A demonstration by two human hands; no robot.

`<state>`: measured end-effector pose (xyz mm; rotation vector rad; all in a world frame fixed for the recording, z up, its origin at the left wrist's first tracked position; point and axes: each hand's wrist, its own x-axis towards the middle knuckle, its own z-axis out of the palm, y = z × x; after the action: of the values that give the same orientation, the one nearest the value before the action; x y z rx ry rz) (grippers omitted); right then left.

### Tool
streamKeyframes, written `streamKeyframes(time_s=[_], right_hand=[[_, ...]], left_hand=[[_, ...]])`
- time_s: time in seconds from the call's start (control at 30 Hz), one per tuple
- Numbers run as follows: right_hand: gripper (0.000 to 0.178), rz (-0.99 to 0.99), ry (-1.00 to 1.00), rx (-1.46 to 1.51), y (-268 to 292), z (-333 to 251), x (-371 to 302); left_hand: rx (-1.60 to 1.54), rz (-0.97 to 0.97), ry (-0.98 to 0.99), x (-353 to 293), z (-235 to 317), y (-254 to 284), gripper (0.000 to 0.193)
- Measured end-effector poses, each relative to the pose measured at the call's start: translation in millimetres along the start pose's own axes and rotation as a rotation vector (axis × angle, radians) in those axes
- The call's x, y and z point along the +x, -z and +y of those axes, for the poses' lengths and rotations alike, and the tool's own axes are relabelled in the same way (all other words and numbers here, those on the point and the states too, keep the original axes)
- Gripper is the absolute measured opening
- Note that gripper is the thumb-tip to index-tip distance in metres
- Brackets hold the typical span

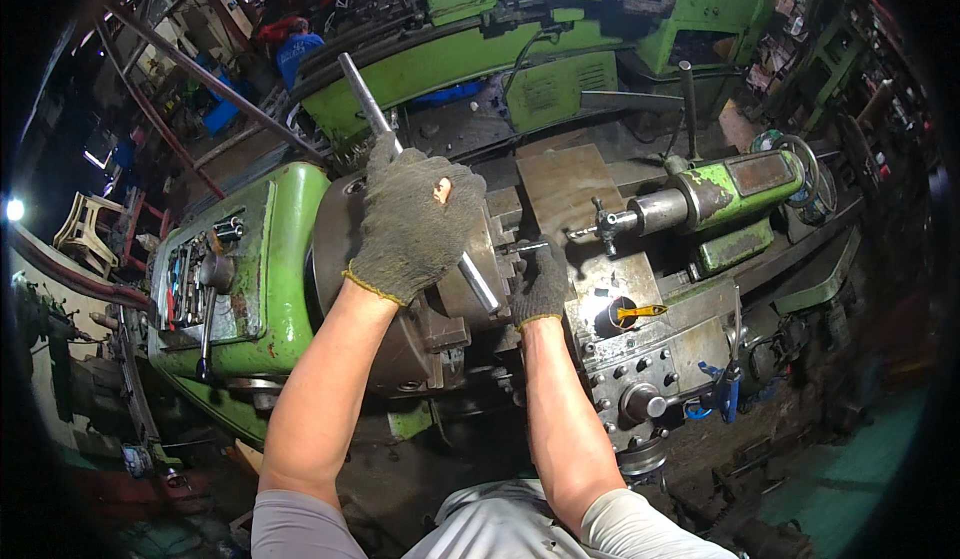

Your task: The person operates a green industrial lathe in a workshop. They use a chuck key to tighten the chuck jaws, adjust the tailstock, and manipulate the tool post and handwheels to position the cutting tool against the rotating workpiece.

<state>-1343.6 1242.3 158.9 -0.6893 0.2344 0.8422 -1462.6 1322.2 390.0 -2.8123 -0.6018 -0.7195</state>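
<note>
Plainly, in the head view, two gloved hands work at a lathe. The left hand (415, 221), in a dark grey knitted glove, is closed around one long, smooth silver metal bar (364, 96) in front of the large round brown-grey metal chuck (345, 221). The bar's long axis slants from upper left to lower right; its middle is hidden by the glove, while both ends show. The right hand (540, 287), gloved alike, has its fingers curled next to one short, thin steel rod (524, 248), which lies roughly left to right near the chuck; whether it grips this rod cannot be told. One slim metal drill bit (582, 233) points left from the green tailstock (735, 191). One yellow-handled brush (640, 311) stands in one dark round cup (608, 321), its inside hard to make out.
</note>
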Motion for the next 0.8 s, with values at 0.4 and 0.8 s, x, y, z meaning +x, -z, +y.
streamKeyframes(time_s=[0.4,0.8], right_hand=[[0.029,-0.004,0.023,-0.183,-1.0,3.6,1.2],[0.045,-0.074,-0.039,-0.043,-1.1,1.2,-3.6]], left_hand=[[-0.124,0.119,0.023,-2.2,-8.0,-12.7,0.012],[-0.446,-0.290,0.622,-13.2,-6.0,10.5,0.049]])
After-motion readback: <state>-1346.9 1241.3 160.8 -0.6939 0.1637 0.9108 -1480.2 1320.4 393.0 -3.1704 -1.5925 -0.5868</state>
